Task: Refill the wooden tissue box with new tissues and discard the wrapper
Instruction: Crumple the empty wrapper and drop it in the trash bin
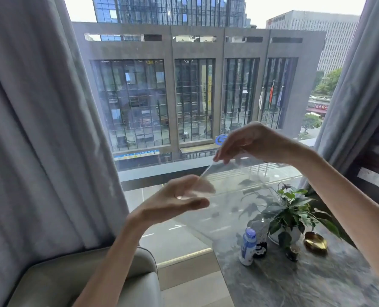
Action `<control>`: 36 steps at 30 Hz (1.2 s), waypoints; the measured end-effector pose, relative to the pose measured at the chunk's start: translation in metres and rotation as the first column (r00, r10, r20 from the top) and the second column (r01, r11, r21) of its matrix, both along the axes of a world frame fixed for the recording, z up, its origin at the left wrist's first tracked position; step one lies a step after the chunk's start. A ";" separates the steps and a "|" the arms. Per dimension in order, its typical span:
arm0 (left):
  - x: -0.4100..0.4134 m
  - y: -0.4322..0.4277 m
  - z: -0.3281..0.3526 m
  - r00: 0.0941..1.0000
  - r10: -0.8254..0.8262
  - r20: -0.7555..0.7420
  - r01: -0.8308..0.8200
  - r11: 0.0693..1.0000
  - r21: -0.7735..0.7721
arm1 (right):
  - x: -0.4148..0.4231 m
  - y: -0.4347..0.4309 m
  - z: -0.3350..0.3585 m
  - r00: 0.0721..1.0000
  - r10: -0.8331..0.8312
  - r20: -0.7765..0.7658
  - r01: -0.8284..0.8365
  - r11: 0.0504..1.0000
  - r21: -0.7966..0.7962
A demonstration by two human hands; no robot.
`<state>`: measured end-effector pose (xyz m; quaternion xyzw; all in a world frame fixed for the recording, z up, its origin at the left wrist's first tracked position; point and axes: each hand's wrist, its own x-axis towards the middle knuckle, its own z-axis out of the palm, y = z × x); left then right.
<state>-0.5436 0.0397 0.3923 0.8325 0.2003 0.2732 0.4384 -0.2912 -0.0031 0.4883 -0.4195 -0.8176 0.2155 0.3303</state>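
A clear plastic wrapper (pixel 232 189) is stretched in the air in front of the window, nearly see-through and blurred. My left hand (pixel 175 200) pinches its lower left corner, palm turned up. My right hand (pixel 250 142) grips its upper edge higher and to the right, fingers pointing down. The wooden tissue box and the tissues are out of view.
A grey marble-look table (pixel 294 282) at lower right carries a potted green plant (pixel 288 211), a white bottle with a blue cap (pixel 248 245), a brass dish (pixel 315 240) and small dark objects. A grey armchair (pixel 73 278) sits at lower left. Curtains (pixel 40 129) flank the window.
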 end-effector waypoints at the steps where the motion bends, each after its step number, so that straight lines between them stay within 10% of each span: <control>1: 0.007 -0.004 -0.001 0.999 -0.018 0.043 0.022 0.997 -0.080 | -0.001 0.006 0.001 0.998 0.037 0.043 -0.035 0.999 -0.029; 5: 0.020 -0.006 -0.023 0.938 0.196 0.287 -0.091 0.935 -0.342 | 0.030 0.020 -0.004 0.958 0.155 -0.243 -0.222 0.935 -0.278; 9: 0.026 -0.001 -0.049 0.822 0.431 0.372 -0.212 0.838 -0.502 | 0.033 0.015 -0.089 0.791 -0.386 -0.474 0.090 0.841 -0.534; 11: 0.032 0.002 -0.062 0.804 0.469 0.365 -0.210 0.799 -0.564 | 0.019 0.005 -0.146 0.796 -0.349 -0.494 -0.038 0.785 -0.618; 17: 0.030 0.006 -0.094 0.884 0.378 0.275 -0.086 0.709 -0.700 | 0.019 0.008 -0.193 0.602 -0.440 -0.666 -0.106 0.783 -0.614; 30: 0.027 0.003 -0.143 0.814 0.460 0.354 -0.049 0.662 -0.748 | 0.040 0.019 -0.230 0.711 -0.298 -0.638 -0.021 0.897 -0.442; 36: 0.014 0.011 -0.176 0.790 0.521 0.322 -0.183 0.702 -0.689 | 0.041 0.020 -0.233 0.542 -0.162 -0.825 -0.547 0.677 -0.493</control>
